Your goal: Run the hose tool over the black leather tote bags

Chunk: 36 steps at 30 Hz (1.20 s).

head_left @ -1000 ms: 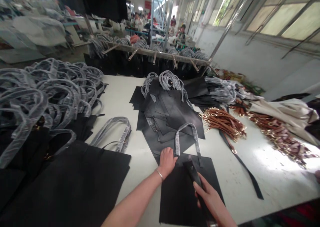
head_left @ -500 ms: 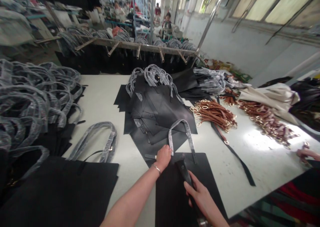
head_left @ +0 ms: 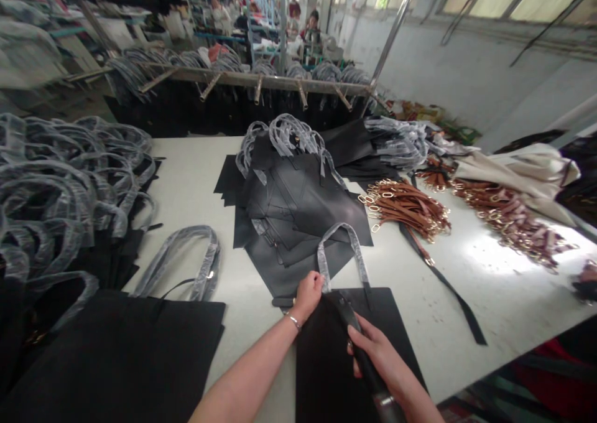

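Black tool (head_left: 372,374), right hand (head_left: 368,343) wrapped round, left hand (head_left: 308,293) curled

From where I stand, at five o'clock: flat rectangular black sheet panel (head_left: 345,367), plain; long black hand tool (head_left: 366,364) with silver-coloured band (head_left: 385,402). At the panel's twelve o'clock: curved strap loop in translucent grey film (head_left: 342,226), streaked white. Six o'clock: thin silver-coloured bracelet (head_left: 295,322). Eight: flat black bag (head_left: 140,354), plain. Nine: heaped looped handles in grey film (head_left: 69,180), mottled pale. Three: bundled narrow brown straps (head_left: 413,208), gold-coloured metal rings (head_left: 374,228); farther out, folded beige cloth (head_left: 522,177). Smooth off-white tabletop (head_left: 186,183): dark specks at four.
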Each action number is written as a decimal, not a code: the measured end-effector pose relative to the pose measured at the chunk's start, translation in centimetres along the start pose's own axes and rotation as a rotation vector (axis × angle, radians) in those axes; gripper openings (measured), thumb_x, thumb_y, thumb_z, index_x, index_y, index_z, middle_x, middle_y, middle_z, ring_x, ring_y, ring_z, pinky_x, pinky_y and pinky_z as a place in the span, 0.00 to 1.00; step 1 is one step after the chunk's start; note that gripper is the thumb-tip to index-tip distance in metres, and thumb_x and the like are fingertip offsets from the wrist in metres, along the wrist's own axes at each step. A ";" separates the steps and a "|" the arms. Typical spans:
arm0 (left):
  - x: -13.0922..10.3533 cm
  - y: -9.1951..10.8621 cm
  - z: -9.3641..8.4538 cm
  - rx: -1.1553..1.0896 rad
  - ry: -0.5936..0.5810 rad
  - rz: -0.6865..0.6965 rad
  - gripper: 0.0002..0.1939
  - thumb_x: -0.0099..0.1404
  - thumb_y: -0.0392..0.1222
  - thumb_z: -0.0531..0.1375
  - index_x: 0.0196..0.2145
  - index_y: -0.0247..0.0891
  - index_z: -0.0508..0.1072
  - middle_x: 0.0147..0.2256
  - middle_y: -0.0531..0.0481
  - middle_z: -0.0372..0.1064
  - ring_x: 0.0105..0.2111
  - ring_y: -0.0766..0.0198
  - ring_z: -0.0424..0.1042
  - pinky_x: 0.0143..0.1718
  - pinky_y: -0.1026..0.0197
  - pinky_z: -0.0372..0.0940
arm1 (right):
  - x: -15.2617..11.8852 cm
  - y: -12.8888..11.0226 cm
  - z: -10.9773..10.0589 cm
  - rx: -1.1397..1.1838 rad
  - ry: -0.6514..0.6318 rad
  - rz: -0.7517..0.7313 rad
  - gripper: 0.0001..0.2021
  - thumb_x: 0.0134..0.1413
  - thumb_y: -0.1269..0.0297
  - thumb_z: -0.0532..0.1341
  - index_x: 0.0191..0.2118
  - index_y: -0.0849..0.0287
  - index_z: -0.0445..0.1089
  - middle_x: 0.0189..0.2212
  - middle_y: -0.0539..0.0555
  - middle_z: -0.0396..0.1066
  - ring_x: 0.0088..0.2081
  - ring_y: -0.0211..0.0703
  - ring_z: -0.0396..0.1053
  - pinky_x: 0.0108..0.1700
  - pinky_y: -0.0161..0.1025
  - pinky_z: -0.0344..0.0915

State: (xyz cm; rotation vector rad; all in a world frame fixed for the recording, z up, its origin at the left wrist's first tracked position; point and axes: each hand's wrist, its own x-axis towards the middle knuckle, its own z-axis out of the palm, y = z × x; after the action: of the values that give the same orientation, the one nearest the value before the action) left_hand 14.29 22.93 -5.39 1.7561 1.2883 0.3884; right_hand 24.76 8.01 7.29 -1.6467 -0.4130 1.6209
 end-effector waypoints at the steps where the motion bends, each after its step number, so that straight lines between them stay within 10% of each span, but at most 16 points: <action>1: 0.0 0.0 0.0 -0.001 -0.008 -0.001 0.14 0.71 0.46 0.47 0.37 0.38 0.69 0.31 0.51 0.72 0.31 0.64 0.70 0.33 0.66 0.58 | 0.0 0.0 0.1 -0.001 0.001 0.004 0.37 0.49 0.49 0.63 0.62 0.59 0.54 0.18 0.43 0.66 0.12 0.33 0.63 0.15 0.30 0.56; 8: -1.4 0.8 -0.7 0.075 -0.057 0.019 0.13 0.71 0.48 0.48 0.43 0.39 0.66 0.33 0.49 0.73 0.34 0.59 0.72 0.35 0.63 0.59 | 0.5 -0.7 -1.6 -0.017 0.226 -0.149 0.35 0.49 0.47 0.63 0.59 0.58 0.57 0.18 0.41 0.65 0.13 0.33 0.63 0.16 0.31 0.59; 14: -3.2 0.8 -0.6 0.272 -0.161 0.096 0.26 0.64 0.50 0.59 0.56 0.40 0.57 0.39 0.47 0.75 0.42 0.54 0.73 0.41 0.60 0.60 | -1.5 1.5 -5.3 -0.087 0.197 0.012 0.36 0.49 0.50 0.64 0.61 0.59 0.55 0.17 0.43 0.66 0.11 0.34 0.63 0.13 0.30 0.57; 22: -3.3 0.9 -0.2 0.447 -0.221 0.126 0.23 0.67 0.50 0.56 0.54 0.37 0.59 0.41 0.43 0.74 0.43 0.53 0.74 0.42 0.59 0.62 | 0.5 2.6 -4.9 0.001 0.321 -0.096 0.35 0.46 0.47 0.66 0.58 0.56 0.58 0.19 0.41 0.66 0.12 0.34 0.63 0.14 0.31 0.59; 36: -2.9 1.2 -0.3 0.444 -0.267 0.225 0.17 0.68 0.45 0.55 0.51 0.36 0.61 0.42 0.42 0.73 0.43 0.53 0.73 0.42 0.59 0.62 | 3.1 -1.0 -14.0 0.049 0.393 -0.035 0.11 0.54 0.55 0.62 0.31 0.56 0.61 0.16 0.44 0.66 0.12 0.36 0.63 0.14 0.35 0.64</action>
State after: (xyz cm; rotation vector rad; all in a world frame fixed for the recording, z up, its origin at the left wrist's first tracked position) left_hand 13.59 20.51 -3.60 2.2486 1.0390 -0.0183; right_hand 38.72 6.73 4.31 -1.8550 -0.1970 1.2312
